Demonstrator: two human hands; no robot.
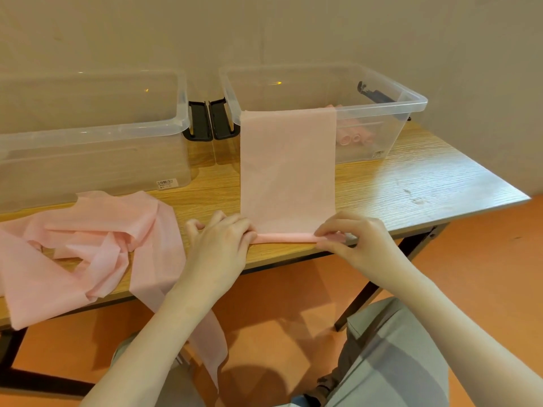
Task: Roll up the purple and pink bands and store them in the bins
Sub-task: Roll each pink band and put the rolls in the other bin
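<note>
Sprawling at the table's [411,183] near left, loose pink bands [88,245] lie before a clear bin [94,124]. Further right, the left hand [220,242] and right hand [352,236] pinch the rolled near end of a pink band [288,171] draped from the far right bin [382,92], which holds rolled bands [354,138].

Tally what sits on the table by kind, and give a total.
Clear plastic bins: 2 (left bin, right bin)
Flat pink band being rolled: 1
Loose pink band heap: 1; number of bands in it unclear
Rolled pink bands in right bin: at least 2
Total: at least 6
</note>
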